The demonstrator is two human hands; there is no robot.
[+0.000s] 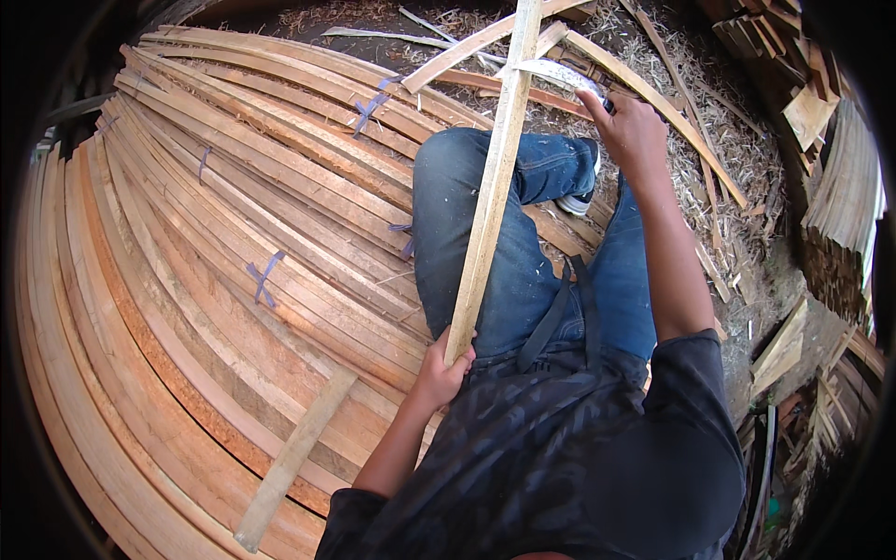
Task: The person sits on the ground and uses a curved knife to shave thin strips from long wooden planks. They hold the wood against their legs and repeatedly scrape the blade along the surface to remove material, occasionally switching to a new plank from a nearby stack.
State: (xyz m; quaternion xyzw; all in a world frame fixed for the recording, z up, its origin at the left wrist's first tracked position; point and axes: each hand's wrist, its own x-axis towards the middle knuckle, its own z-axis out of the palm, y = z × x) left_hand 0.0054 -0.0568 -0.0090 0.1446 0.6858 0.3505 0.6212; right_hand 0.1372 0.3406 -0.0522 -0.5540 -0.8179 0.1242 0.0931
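Observation:
A long, pale wooden strip (493, 201) slants up over my left thigh toward the far edge. My left hand (439, 378) is wrapped round its near end, close to my waist. Out ahead and to the right, my right hand (638, 138) is closed on a knife (562, 77) by its handle, most of which the fingers hide. The knife's bright blade points left, its tip at the strip's far part; I cannot tell whether the edge is cutting into the wood. My jeans-clad legs are bent beneath the strip.
Long wooden strips (308, 289) in bundles, some tied with purple bands (265, 278), spread over the left side. A short flat stick (294, 462) lies across them. Shavings (644, 47) and loose strips (686, 126) cover the far ground. Stacked wood (840, 210) stands at right.

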